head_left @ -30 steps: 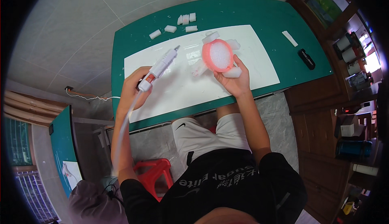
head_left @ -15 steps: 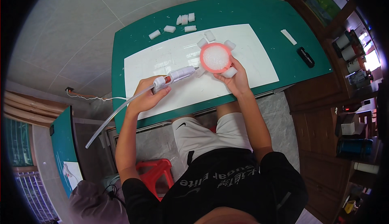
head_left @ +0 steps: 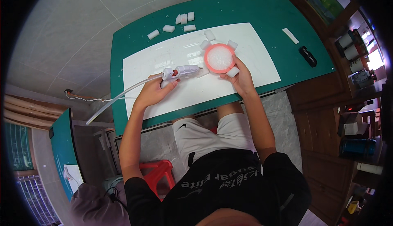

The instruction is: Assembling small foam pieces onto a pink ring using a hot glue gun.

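Observation:
My left hand [head_left: 153,92] is closed round a white hot glue gun [head_left: 186,70], its nozzle pointing right. A long clear glue stick [head_left: 116,99] sticks out of the gun's back. Between the fingers and thumb of my right hand [head_left: 244,82] is a round pink-rimmed disc [head_left: 220,58] with a white, bubbly-looking middle. White foam blocks [head_left: 210,35] stand out round its rim; one foam block [head_left: 232,71] is beside my right fingers. Close below the nozzle, a pale block [head_left: 202,74] lies at the disc's left side; whether the nozzle touches it I cannot tell.
A white board [head_left: 163,54] lies under my hands on the green table [head_left: 262,11]. Several loose foam pieces [head_left: 168,29] are at the back left. To the right lie a white strip [head_left: 290,35] and a black case [head_left: 308,56]. A white cord [head_left: 96,99] runs from the wall socket.
The glue gun has turned more level, and the glue stick's rear end has risen. The disc has shifted slightly right with my right hand. Both hands keep their hold.

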`<state>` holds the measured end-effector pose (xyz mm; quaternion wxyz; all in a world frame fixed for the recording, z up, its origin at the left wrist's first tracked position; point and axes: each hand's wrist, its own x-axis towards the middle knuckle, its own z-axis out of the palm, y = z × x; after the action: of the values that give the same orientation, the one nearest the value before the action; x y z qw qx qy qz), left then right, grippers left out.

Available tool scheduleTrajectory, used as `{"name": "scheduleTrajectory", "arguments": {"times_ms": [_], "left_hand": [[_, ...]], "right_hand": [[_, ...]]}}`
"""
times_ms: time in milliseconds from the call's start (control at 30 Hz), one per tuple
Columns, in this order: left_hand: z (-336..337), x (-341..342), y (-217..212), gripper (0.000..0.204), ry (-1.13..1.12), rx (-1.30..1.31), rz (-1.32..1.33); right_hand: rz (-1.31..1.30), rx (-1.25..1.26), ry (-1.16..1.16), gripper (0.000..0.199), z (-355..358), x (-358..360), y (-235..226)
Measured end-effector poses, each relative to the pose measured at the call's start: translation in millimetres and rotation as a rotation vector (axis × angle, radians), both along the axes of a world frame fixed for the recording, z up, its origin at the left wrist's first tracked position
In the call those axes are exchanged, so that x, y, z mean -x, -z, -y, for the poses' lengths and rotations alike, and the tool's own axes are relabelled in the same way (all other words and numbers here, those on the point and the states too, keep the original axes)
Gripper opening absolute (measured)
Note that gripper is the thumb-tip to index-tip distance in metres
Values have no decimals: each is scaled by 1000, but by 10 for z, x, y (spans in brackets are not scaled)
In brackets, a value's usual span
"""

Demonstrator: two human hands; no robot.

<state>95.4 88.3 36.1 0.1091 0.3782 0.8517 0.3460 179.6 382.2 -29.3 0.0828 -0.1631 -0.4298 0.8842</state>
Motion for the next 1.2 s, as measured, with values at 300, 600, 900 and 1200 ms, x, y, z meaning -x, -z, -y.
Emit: {"name": "scheduleTrajectory", "arguments": {"times_ms": [300, 600, 900, 1200], "left_hand": [[-42, 85, 199, 26, -73, -11, 49], [-49, 140, 238, 24, -30, -47, 13], [-52, 160, 232, 34, -46, -31, 121], [-49, 165, 297, 22, -6, -107, 29]], "right_hand": [[-4, 14, 13, 45, 10, 8, -19], [-7, 26, 20, 45, 3, 6, -7], [-7, 31, 21, 44, 19, -18, -68], [-17, 33, 3, 44, -3, -9, -4]]}}
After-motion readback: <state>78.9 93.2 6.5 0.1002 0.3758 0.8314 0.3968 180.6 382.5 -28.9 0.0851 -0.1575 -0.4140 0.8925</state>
